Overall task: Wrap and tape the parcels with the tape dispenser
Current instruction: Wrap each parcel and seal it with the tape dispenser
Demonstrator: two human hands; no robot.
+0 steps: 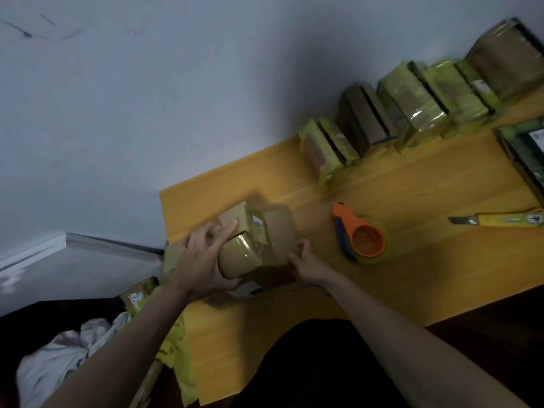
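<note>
Near the centre of the frame, slightly left, two bare hands hold a small brown cardboard parcel point(253, 245) on a yellow table point(412, 275). The left hand point(203, 260) is spread wide over the parcel's left end, fingers on top, thumb curled under its lower corner. The right hand point(306, 267) grips the lower right edge, thumb up against the side. The parcel is partly wrapped in shiny clear tape, with a bare cardboard panel toward its right.

To the right, well apart from both hands, the tape dispenser point(363, 234), orange with a roll of clear tape, lies on the table. Further right lies a yellow utility knife point(500, 220) with its blade out.

Likely risks: the parcel sits close to the table's left edge and could slip off if one hand lets go to reach the dispenser; the exposed blade lies near that reach.

A small white label point(258, 226) is on the parcel's top; its print is too blurred to read. Along the upper right, a row of wrapped parcels point(412, 104) stands against the wall, labels likewise unreadable. No brand name can be read anywhere.
</note>
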